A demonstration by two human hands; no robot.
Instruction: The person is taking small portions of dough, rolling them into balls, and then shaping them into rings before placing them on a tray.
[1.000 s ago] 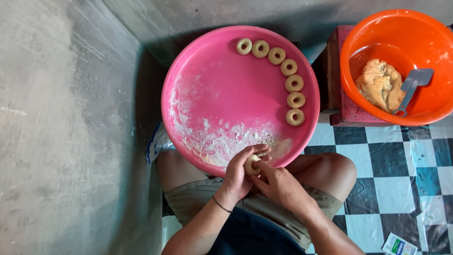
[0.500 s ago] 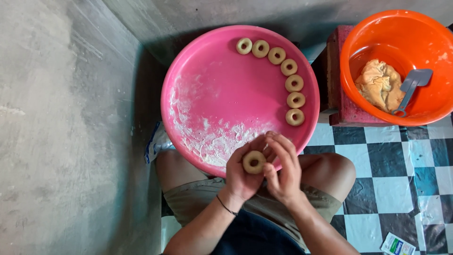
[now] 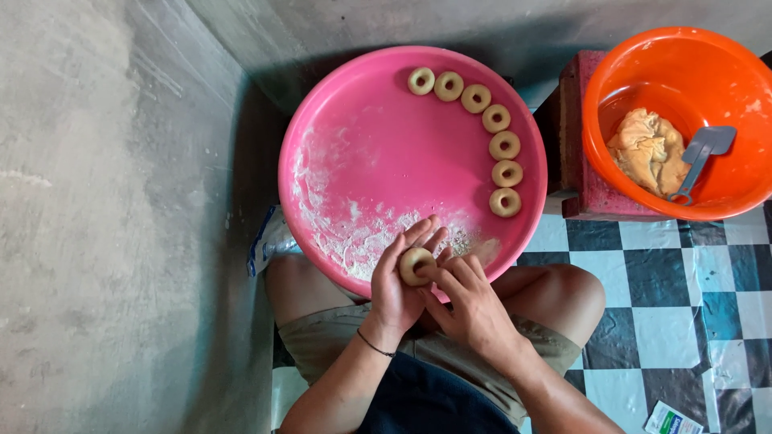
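Pale dough ring [image 3: 416, 265] pinched between left hand [image 3: 400, 285] and right hand [image 3: 474, 305].

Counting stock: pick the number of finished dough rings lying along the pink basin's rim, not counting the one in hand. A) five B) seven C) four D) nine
B: seven dough rings curve along the right rim of the pink basin; an eighth sits in the left hand.

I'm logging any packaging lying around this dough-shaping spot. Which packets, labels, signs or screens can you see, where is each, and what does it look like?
Small packet: flat, rectangular, white with green and blue print, lying on the checkered floor at the bottom right edge, partly cut off.
Plastic bag: crumpled, clear with blue edging, tucked under the left rim of the pink tray, mostly hidden.
No signs or screens show.
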